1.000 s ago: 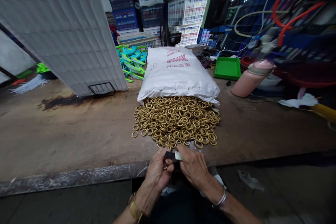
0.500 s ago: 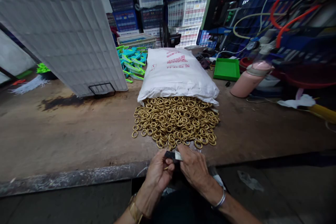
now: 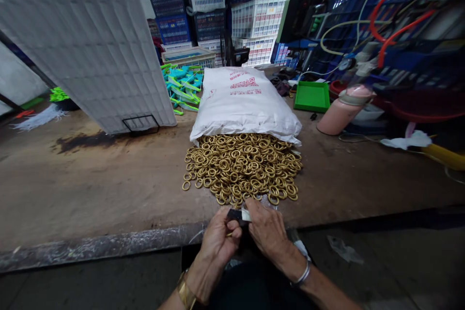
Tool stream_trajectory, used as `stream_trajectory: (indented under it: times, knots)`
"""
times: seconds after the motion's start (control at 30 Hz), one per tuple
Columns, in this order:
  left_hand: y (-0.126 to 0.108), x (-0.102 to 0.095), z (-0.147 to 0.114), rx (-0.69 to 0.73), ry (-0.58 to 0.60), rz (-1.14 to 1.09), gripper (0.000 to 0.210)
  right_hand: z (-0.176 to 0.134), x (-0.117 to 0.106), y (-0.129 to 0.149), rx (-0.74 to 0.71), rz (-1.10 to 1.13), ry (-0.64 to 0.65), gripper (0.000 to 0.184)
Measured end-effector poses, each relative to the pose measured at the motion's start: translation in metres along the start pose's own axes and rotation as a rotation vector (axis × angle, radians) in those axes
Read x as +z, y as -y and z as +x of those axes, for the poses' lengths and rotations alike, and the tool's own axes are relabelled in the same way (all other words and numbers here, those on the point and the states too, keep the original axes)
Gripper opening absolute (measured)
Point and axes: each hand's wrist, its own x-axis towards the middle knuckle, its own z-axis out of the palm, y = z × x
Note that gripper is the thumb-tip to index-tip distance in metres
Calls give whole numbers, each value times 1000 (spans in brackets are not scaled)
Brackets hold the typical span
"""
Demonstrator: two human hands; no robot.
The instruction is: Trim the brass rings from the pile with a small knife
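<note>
My left hand point(image 3: 219, 237) is closed around the dark end of a small black strip point(image 3: 235, 214), with a bit of gold colour, perhaps a ring, showing between its fingers. At the strip's other end is a pale piece point(image 3: 246, 214), pinched by my right hand point(image 3: 267, 227). Both hands are at the table's front edge, side by side. Just beyond them lies a heap of gold rings point(image 3: 243, 169), spilling from under a white sack point(image 3: 243, 101) with red print. What exactly the strip is I cannot make out.
A brown table point(image 3: 109, 189) carries a tall pale ribbed panel point(image 3: 101, 48) at left and green and blue plastic pieces point(image 3: 183, 85) behind it. A green tray point(image 3: 311, 97) and pink bottle point(image 3: 343, 111) stand right. Stacked crates point(image 3: 257, 17) fill the back.
Almost nothing differs. Both hands keep the same hold on the strip, and the view has shifted very slightly.
</note>
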Motion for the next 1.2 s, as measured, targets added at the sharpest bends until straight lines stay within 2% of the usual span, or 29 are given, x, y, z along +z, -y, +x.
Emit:
stream_trajectory:
  times: [0.1, 0.23, 0.3, 0.43, 0.6, 0.67, 0.73, 0.87, 1.03, 1.13, 1.2]
  knots:
    - [-1, -1, -4, 1, 1, -9, 21, 2, -3, -2, -2, -16, 5, 26]
    - [-2, -9, -12, -2, 40, 46, 18, 8, -8, -21, 128, -41, -63, 20]
    - [-3, -13, -16, 19, 69, 86, 19, 11, -8, -31, 149, -9, -92, 20]
    - [-6, -15, -19, 59, 149, 179, 25, 13, -5, -28, 84, 338, -40, 11]
    - [-8, -10, -21, 75, 287, 259, 26, 11, 0, -5, 175, 912, 193, 35]
    - [-8, -9, -22, 95, 299, 306, 25, 10, 1, -1, 195, 1066, 290, 39]
    - [-8, -9, -23, 117, 295, 350, 24, 10, 0, 2, 217, 1144, 310, 36]
    - [-5, -13, -20, 150, 282, 395, 20, 11, -2, 4, 215, 1117, 200, 20]
    - [-2, -18, -17, 174, 293, 447, 26, 8, -2, 3, 108, 937, 85, 19]
    - [-2, -20, -17, 261, 286, 531, 28, 7, -4, 2, 37, 847, 62, 18]
    - [-2, -20, -17, 343, 232, 613, 27, 7, -6, 2, 31, 851, 58, 18]
